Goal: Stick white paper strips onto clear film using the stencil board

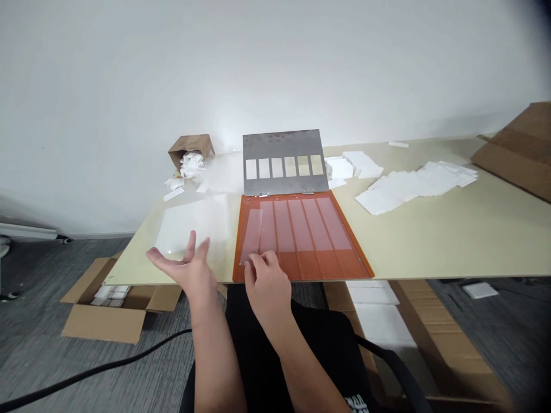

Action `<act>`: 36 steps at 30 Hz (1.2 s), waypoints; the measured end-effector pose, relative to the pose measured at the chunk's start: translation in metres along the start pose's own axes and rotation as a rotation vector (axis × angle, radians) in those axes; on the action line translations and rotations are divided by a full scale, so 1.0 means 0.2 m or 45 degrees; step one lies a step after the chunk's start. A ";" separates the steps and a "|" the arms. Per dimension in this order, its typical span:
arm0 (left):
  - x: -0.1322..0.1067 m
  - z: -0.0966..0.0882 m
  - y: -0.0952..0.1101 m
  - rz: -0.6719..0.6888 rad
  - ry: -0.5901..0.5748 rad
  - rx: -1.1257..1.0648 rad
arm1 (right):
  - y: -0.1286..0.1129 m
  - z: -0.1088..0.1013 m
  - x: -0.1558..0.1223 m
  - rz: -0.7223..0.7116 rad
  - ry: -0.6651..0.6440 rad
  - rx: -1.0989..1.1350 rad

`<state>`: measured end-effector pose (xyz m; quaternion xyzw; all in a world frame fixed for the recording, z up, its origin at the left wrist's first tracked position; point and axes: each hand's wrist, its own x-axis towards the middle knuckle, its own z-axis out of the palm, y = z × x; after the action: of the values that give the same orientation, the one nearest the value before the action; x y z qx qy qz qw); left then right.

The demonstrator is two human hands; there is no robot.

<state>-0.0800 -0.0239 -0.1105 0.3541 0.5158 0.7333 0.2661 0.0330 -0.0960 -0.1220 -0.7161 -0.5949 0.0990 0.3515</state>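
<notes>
On pale tabletop (430, 241): orange tray (303, 265)
Carpet (26, 350): open carton (105, 324)
My left hand (193, 268): fingers spread loose
Right hand (270, 282): bent at clear strip (253, 229); grip, I cannot tell

Orange tray (307, 267), grey lid (282, 145)

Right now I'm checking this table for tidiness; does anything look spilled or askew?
Yes: the small cardboard box lies on its side at back left, white strips spilling out. In the orange tray, the leftmost clear strip, by the right hand, sits nearer the front than the others.
</notes>
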 end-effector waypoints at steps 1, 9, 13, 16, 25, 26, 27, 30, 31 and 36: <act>0.04 -0.02 -0.01 -0.023 0.035 0.006 | 0.00 -0.01 0.01 -0.039 -0.008 -0.063; 0.24 -0.17 -0.08 0.006 0.094 0.686 | 0.03 -0.01 0.09 -0.247 -0.090 -0.303; 0.30 -0.18 -0.10 0.076 -0.088 0.821 | 0.05 0.03 0.09 -0.277 -0.070 -0.294; 0.32 -0.17 -0.09 0.312 -0.088 0.952 | 0.06 0.05 0.09 -0.283 -0.027 -0.295; 0.13 -0.07 -0.12 0.566 -0.387 1.074 | 0.08 0.09 0.16 -0.265 0.009 -0.349; 0.10 -0.05 -0.12 0.590 -0.535 1.066 | 0.08 0.09 0.16 -0.266 0.019 -0.362; 0.07 -0.05 -0.12 0.626 -0.655 1.063 | 0.08 0.10 0.17 -0.266 0.027 -0.377; 0.03 -0.04 -0.12 0.716 -0.894 1.113 | 0.09 0.10 0.18 -0.245 0.033 -0.408; 0.02 -0.04 -0.12 0.731 -0.933 1.139 | 0.09 0.10 0.18 -0.233 0.029 -0.411; 0.02 -0.08 -0.09 0.716 -1.046 1.275 | 0.07 0.09 0.20 -0.154 -0.074 -0.409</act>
<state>-0.0939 -0.0239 -0.1300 0.8019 0.5379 0.2560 0.0448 0.0447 -0.0532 -0.1318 -0.7228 -0.6550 0.0018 0.2203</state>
